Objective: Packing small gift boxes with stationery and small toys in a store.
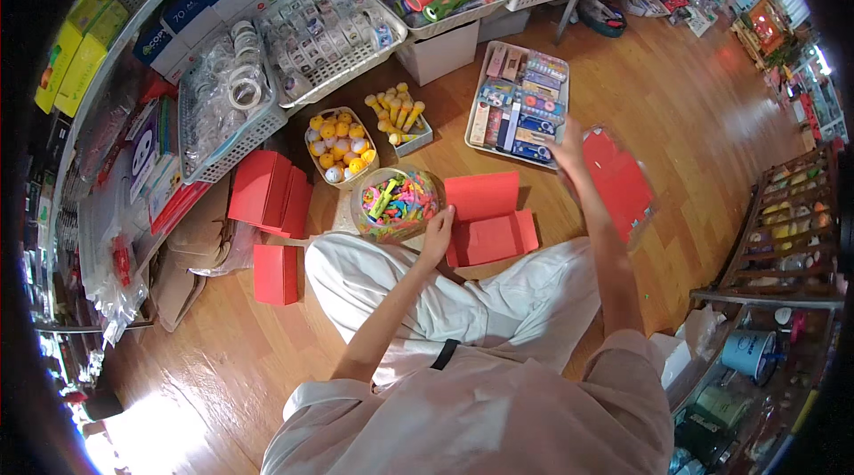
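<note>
My left hand (438,229) grips the left side of an open red cardboard box (490,236), whose lid stands raised above my lap. Over the lower right part of a white plastic tray (470,135) of small boxed stationery is my right hand (566,147); whether its fingers hold an item cannot be told. Beside the red box stands a round clear tub (399,203) of small colourful pieces, with a yellow-green item on top. Flat red card sheets (617,181) in clear plastic lie right of the tray. Closed red boxes (270,191) stand at the left, a smaller one (275,275) before them.
Beyond the tub are a basket of yellow and white balls (340,147) and a box of yellow items (397,111). White baskets (343,78) of tape rolls line the far left. Flat brown cardboard (190,261) lies left; a wooden rack (780,228) stands right.
</note>
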